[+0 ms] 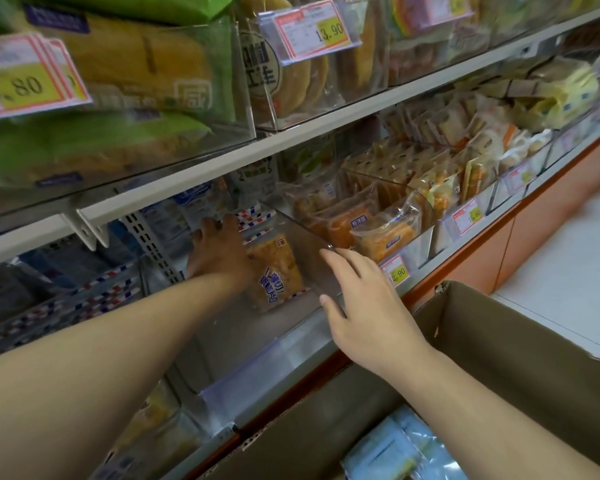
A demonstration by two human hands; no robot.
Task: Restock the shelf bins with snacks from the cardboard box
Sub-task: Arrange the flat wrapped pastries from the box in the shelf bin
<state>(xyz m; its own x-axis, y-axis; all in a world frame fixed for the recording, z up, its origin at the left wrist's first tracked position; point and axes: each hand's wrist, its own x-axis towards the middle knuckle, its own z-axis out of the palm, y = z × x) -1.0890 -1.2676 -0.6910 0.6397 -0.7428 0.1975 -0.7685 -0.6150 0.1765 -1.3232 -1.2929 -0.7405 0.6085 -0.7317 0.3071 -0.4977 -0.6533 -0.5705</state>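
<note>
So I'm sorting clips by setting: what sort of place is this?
Most likely a shop's snack aisle. Clear bins on shelves hold wrapped snacks, price tags hang on the bin fronts, and a cardboard box of stock sits below.

- Left arm [94,344] bare, stretched forward and up from the lower left corner of the view.
- Left hand [219,252] back upward, fingers spread and reaching forward, palm hidden.
- Right arm [492,407] bare, rising from the lower right corner.
- Right hand [364,299] palm down, fingers straight and slightly spread, holding nothing.
</note>
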